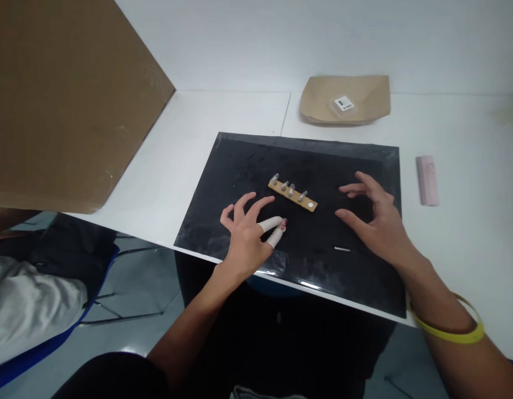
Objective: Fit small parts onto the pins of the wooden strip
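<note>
While both hands are hovering over the black mat (240, 166), nothing's being gripped yet. Head cam, only view: left hand (248, 233) is spreading wide, fingers curled a bit, two of them wearing white finger cots (272, 228), palm empty. Right hand (379, 221) is also hanging open, fingers splayed & bent, empty too, w/ a yellow band (456, 332) sitting on that wrist.

Wooden strip (293, 195) w/ small metal pegs is lying between the two hands, slightly farther from the person than both. Its long axis is running diagonally, far-left end to near-right end. Left fingertips are sitting just beside its middle, so left hand looks nearer; right hand is staying a bit apart off the strip's right end.

Small metal pin (342, 249) is lying flat on the mat, near the right hand's thumb side, closer to the person. Paper tray (364, 91) & pink block (426, 180) are resting on the white table (468, 233), well apart.
</note>
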